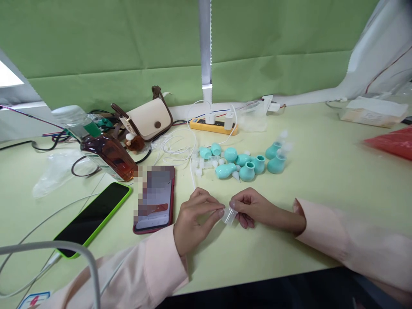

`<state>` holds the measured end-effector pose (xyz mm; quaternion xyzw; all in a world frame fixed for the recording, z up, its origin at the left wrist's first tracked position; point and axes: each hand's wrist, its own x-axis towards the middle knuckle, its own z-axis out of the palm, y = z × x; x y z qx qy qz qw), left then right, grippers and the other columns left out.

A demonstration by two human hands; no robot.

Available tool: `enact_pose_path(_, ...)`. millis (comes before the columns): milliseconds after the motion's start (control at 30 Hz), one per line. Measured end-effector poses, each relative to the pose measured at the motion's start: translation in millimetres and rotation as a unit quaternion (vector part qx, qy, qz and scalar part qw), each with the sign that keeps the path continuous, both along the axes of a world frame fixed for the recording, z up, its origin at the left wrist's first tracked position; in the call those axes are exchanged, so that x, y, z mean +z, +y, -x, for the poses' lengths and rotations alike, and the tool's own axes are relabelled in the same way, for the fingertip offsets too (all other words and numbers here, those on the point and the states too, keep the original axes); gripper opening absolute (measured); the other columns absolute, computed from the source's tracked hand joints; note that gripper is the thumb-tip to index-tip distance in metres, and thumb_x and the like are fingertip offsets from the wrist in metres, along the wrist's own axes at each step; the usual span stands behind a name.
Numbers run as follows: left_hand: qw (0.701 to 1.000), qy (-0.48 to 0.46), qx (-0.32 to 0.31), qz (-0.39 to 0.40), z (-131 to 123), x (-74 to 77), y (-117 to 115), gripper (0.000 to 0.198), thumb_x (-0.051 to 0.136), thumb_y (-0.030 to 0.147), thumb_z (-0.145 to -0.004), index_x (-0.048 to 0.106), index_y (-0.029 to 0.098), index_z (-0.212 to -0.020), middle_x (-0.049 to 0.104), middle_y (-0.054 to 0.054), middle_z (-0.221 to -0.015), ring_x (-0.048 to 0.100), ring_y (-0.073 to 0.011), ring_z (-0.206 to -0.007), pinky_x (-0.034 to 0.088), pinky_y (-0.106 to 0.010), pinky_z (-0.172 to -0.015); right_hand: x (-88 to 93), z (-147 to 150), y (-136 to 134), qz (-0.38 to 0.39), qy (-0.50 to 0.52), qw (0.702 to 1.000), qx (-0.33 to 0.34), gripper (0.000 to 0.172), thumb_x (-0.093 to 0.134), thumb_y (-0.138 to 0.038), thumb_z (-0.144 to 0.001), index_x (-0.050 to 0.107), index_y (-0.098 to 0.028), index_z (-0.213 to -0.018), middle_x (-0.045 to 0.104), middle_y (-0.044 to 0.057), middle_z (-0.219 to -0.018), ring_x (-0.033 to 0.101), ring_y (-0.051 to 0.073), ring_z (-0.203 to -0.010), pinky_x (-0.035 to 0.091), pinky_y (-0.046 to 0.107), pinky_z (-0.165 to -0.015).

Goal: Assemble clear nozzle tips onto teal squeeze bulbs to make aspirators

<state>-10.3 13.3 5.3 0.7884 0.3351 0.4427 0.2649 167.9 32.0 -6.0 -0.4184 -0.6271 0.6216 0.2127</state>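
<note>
Between my two hands, above the front of the table, is a small clear plastic tube-like piece (pixel 229 216). My left hand (pixel 198 216) pinches its left side between thumb and fingers. On the other side, my right hand (pixel 252 207) grips it with thumb and curled fingers. Beyond the hands lies a group of turquoise rubber bulbs (pixel 247 171), some standing with open necks up, others on their sides. Two bulbs at the right of the group (pixel 276 163) have translucent white tips on them. Small white and clear plastic parts (pixel 206 163) lie among the bulbs.
Left of my hands lie a phone in a red case (pixel 154 201) and a phone with a green edge (pixel 95 219). Behind them are a bottle of amber liquid (pixel 109 152) and a cream bag (pixel 149 119). A yellow power strip (pixel 201 125) with white cables sits at the back. Red plastic (pixel 391 143) lies far right.
</note>
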Motion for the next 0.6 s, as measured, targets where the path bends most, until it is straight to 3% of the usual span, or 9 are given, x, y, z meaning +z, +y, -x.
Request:
enact_pose_path(133,0.989,-0.062,-0.022,0.130,-1.2,0.4,3.0,0.009,0.061,0.017,-0.069,0.069,0.016,-0.072,0.063,-0.007,-0.064,0.053,-0.0172,-0.067,0.045,-0.033,-0.061,1.1,0.7,-0.7,-0.005,-0.010,1.000,-0.018,0.032,0.050,-0.039,-0.072,0.050,-0.013,-0.052,0.049,-0.004,-0.039,0.038,0.003,-0.030,0.028,0.016,-0.030)
enact_pose_path(233,0.977,-0.111,-0.017,0.180,-1.1,-2.7,4.1,0.010,0.065,0.016,-0.064,0.069,0.016,-0.073,0.063,-0.007,-0.062,0.053,-0.0167,-0.064,0.045,-0.032,-0.060,1.4,1.2,-1.3,-0.006,-0.011,1.000,-0.025,0.031,0.051,-0.038,-0.072,0.051,-0.013,-0.053,0.049,-0.004,-0.039,0.039,0.004,-0.030,0.029,0.016,-0.031)
enact_pose_path(600,0.975,-0.124,-0.026,0.181,-1.6,-4.4,1.4,0.010,0.061,0.014,-0.067,0.069,0.014,-0.074,0.064,-0.008,-0.066,0.053,-0.0163,-0.065,0.044,-0.032,-0.061,1.6,3.2,-2.1,-0.015,-0.005,0.999,-0.036,0.033,0.044,-0.035,-0.077,0.049,-0.012,-0.053,0.048,-0.003,-0.040,0.039,0.003,-0.031,0.031,0.014,-0.032)
